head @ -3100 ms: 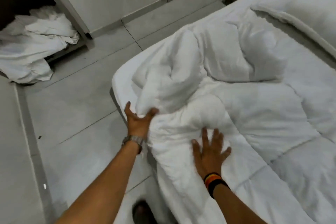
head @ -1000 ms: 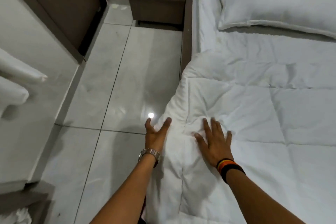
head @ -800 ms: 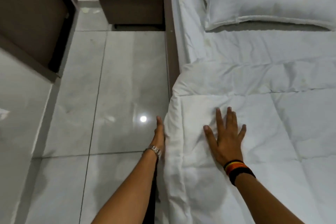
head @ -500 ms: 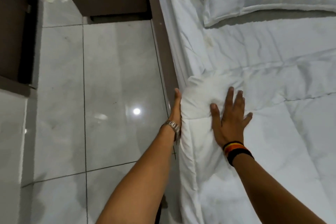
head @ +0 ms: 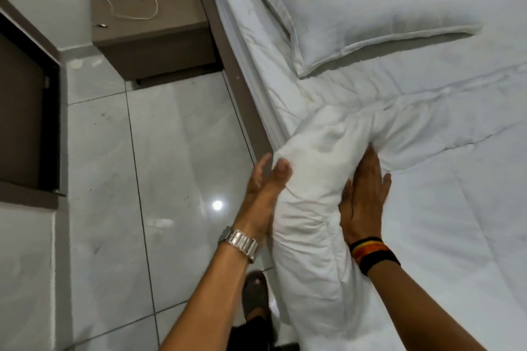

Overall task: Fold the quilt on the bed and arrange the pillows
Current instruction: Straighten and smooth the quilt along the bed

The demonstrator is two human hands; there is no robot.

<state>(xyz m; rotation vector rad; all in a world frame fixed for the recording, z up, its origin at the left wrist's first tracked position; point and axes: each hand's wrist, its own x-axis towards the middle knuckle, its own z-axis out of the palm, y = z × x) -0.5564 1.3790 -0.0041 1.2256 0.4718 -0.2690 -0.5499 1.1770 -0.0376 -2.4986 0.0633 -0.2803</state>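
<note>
The white quilt (head: 445, 222) lies spread over the bed, and its left edge is bunched into a thick ridge (head: 310, 179) at the mattress side. My left hand (head: 265, 194) cups the ridge's outer side, thumb on top and fingers underneath. On the inner side my right hand (head: 363, 199) presses flat, fingers apart, fingertips tucked into the fold. A white pillow (head: 370, 8) lies flat near the head of the bed, beyond the quilt.
The bare sheet (head: 265, 71) and brown bed frame (head: 242, 100) run along the bed's left side. A brown nightstand (head: 154, 45) with a white charging cable (head: 137, 11) stands at the head. Glossy grey floor tiles (head: 171, 151) lie left; my sandalled foot (head: 255, 293) is below.
My view and hands have moved along the bed's side toward the pillow. The quilt's flat edge is now gathered into a raised ridge between my hands, and my left thumb has come over it.
</note>
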